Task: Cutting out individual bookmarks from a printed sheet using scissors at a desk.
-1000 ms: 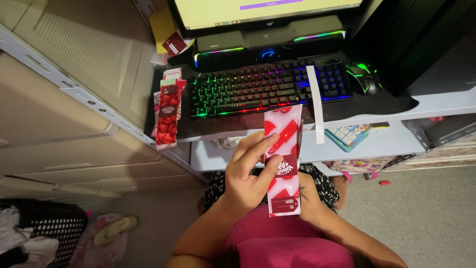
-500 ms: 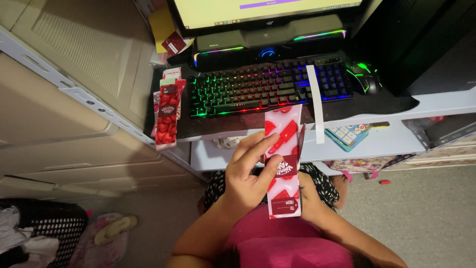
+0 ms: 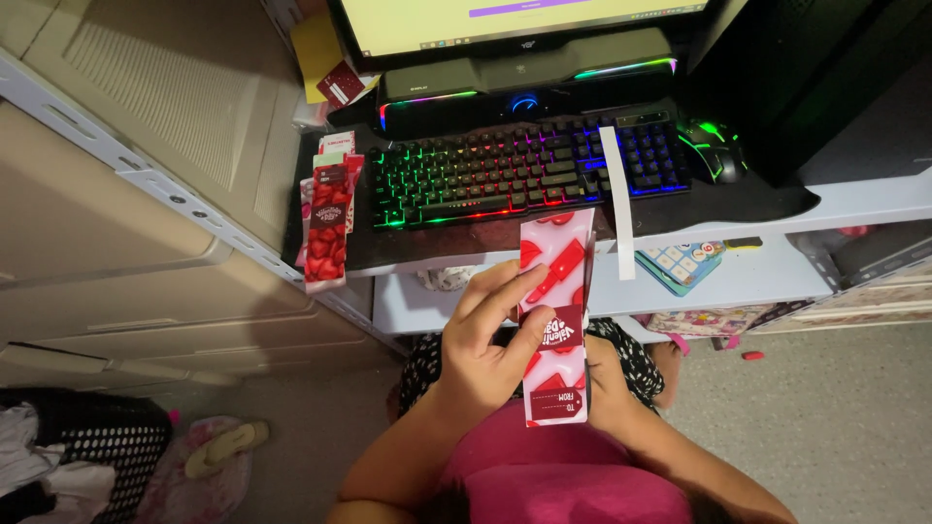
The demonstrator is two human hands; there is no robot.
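Desk point(image 3: 777, 209) with one lit keyboard point(image 3: 529, 170), left hand point(image 3: 485, 354) grip closed on one red card point(image 3: 556, 320), right hand point(image 3: 607, 383) behind, grip unclear

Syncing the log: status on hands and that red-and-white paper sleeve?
Left hand grips the red-and-white sleeve from the front; right hand mostly hidden behind it. Held upright before the keyboard. Nothing in the way.

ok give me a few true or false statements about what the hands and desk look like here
1. The left hand grips a long red and pink patterned card. True.
2. The right hand is on the mouse. False: it is behind the card.
3. The keyboard is unlit. False: its keys glow in rainbow colours.
4. A stack of similar red cards lies left of the keyboard. True.
5. A white strip lies across the keyboard's right part. True.
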